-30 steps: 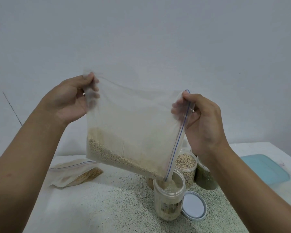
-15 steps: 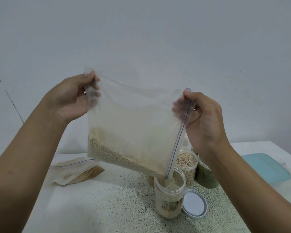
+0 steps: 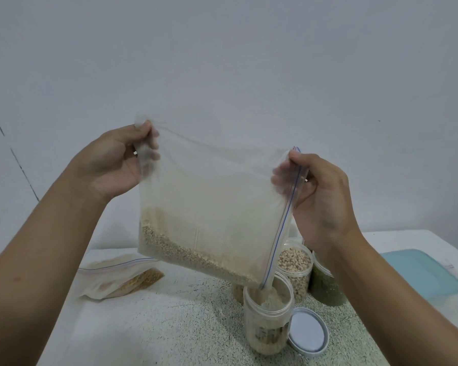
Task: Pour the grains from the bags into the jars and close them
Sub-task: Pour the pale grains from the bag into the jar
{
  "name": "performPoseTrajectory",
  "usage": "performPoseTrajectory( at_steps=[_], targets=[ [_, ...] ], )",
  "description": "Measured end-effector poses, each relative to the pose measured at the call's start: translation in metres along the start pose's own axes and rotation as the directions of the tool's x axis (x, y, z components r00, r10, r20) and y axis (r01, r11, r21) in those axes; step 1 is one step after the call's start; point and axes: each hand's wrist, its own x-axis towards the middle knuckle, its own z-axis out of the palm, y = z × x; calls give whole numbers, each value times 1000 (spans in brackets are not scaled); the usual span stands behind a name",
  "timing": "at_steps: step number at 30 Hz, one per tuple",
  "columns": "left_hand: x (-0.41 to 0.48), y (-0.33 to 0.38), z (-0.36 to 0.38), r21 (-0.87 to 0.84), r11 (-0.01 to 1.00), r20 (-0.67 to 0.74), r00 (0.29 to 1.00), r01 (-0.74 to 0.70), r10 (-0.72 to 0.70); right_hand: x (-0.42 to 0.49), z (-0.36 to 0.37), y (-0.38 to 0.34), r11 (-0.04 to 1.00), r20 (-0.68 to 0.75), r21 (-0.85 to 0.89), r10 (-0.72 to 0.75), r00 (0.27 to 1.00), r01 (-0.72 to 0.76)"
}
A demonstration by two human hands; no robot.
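Speckled table (image 3: 156, 326), pale wall (image 3: 222, 62) behind. We hold the zip bag (image 3: 212, 207) tilted: left hand (image 3: 111, 165) pinches its raised corner, right hand (image 3: 320, 196) pinches the zip edge, whose lowest corner dips into the open jar (image 3: 267, 320) below; grains (image 3: 185, 254) lie along the sloping lower edge.

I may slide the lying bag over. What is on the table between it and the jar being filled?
In the head view, mostly bare speckled table; a half-hidden jar stands close by the filling jar, under the held bag.
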Motion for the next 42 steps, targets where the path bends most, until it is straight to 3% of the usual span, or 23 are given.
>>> performPoseTrajectory(
  at_steps=[42],
  targets=[
    [6, 4, 4, 17, 1000, 15, 1000, -18, 18, 4, -1, 0, 999, 21, 38, -5, 1000, 5]
  ],
)
